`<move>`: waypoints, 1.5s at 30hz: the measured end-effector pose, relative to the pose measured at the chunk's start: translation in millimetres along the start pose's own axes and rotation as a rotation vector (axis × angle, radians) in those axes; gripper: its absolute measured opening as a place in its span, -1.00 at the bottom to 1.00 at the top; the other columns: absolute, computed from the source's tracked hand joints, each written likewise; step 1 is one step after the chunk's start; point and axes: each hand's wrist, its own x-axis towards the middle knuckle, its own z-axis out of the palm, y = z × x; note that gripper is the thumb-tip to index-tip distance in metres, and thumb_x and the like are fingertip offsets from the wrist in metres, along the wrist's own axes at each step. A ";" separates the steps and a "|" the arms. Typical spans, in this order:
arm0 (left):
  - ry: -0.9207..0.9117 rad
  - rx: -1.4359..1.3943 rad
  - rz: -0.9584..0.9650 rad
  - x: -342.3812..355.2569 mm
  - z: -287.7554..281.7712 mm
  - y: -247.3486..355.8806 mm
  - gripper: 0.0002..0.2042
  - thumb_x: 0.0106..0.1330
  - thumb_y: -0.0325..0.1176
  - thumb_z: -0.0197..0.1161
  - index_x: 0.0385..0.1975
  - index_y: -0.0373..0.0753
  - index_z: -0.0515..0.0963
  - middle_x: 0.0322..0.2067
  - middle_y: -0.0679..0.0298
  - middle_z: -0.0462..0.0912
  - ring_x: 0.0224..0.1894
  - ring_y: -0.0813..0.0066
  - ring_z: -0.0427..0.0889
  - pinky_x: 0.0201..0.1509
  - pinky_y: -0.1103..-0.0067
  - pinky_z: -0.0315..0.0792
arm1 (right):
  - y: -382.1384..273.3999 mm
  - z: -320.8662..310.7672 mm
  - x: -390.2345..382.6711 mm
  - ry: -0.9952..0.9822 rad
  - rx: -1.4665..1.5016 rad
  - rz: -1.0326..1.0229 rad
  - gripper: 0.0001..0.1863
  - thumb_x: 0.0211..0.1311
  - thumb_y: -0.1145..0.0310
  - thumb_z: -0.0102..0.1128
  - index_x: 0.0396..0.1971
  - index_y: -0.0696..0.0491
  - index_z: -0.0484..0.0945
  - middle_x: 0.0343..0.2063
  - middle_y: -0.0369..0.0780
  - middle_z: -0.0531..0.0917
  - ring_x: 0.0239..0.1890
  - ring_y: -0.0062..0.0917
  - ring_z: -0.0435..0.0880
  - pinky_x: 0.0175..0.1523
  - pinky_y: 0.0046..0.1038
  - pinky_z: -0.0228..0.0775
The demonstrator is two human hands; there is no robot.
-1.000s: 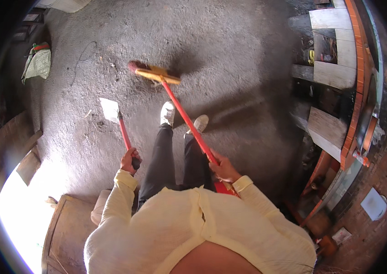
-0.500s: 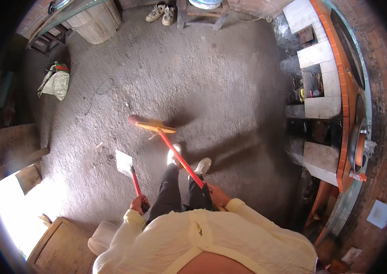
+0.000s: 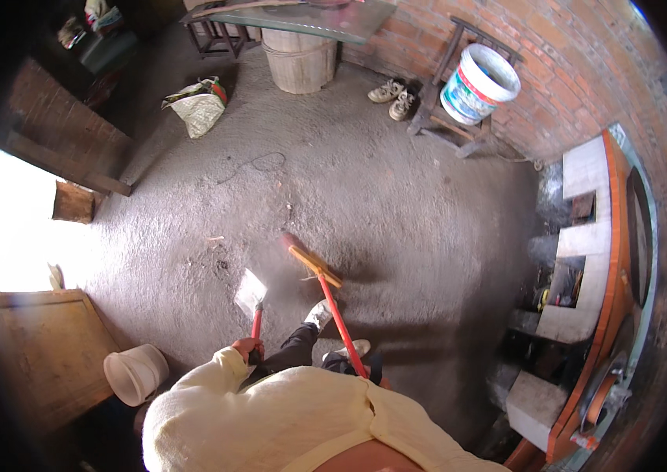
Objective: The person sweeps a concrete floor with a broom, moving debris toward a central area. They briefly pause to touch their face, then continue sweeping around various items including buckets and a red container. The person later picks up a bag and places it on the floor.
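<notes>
My left hand [image 3: 248, 348] is closed round the red handle of a small shovel [image 3: 250, 291], whose pale flat blade is held low over the floor. A broom [image 3: 341, 322] with a red handle and a yellow-orange head reaches forward from my right side. My right hand [image 3: 384, 383] is mostly hidden by my clothing, at the near end of that handle. The broom's reddish bristles point forward and left, near the floor. Small dark debris [image 3: 219, 256] lies ahead of the shovel blade, and more bits lie beyond the bristles. My shoes [image 3: 319, 315] stand behind the broom head.
A white bucket [image 3: 135, 374] stands at near left beside a wooden panel [image 3: 46, 346]. A tiled stove [image 3: 585, 240] lines the right side. Farther off are a patterned bag [image 3: 198, 110], a wooden tub [image 3: 299, 63], shoes [image 3: 395, 96] and a paint bucket [image 3: 467, 90] on a chair.
My view has turned left and tilted up, so the far wall and the near white bucket now show. Both tools remain in my hands, and the right hand has become more hidden.
</notes>
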 end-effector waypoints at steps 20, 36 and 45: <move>-0.114 -0.215 0.113 -51.7 184.4 -11.7 -0.79 0.26 -0.29 0.00 -0.57 -0.26 0.36 -0.70 0.25 0.41 -0.69 0.42 0.43 -0.63 0.51 0.42 | 26.5 -306.6 -37.4 0.351 -0.756 -0.115 -0.72 0.15 0.22 0.03 -0.11 -0.13 0.49 -0.42 -0.10 0.62 -0.32 -0.11 0.59 -0.28 -0.29 0.46; -0.393 -0.003 0.695 -10.0 282.6 143.4 -0.90 0.25 -0.37 0.04 -0.39 -0.20 0.29 -0.62 0.31 0.39 -0.63 0.53 0.40 -0.54 0.51 0.37 | -444.5 -473.8 113.3 0.427 -1.408 -0.535 -0.58 -0.08 0.45 0.18 -0.10 -0.08 0.54 -0.49 -0.09 0.62 -0.38 -0.20 0.62 -0.22 -0.23 0.44; -0.376 -0.476 0.493 -94.3 448.7 332.0 -0.91 0.23 -0.34 0.01 -0.37 -0.15 0.28 -0.63 0.33 0.39 -0.63 0.47 0.39 -0.56 0.47 0.32 | -707.4 -517.3 263.8 0.364 -1.743 -0.759 -0.63 -0.19 0.49 0.21 -0.26 -0.14 0.64 -0.57 -0.14 0.62 -0.42 -0.27 0.61 -0.31 -0.22 0.43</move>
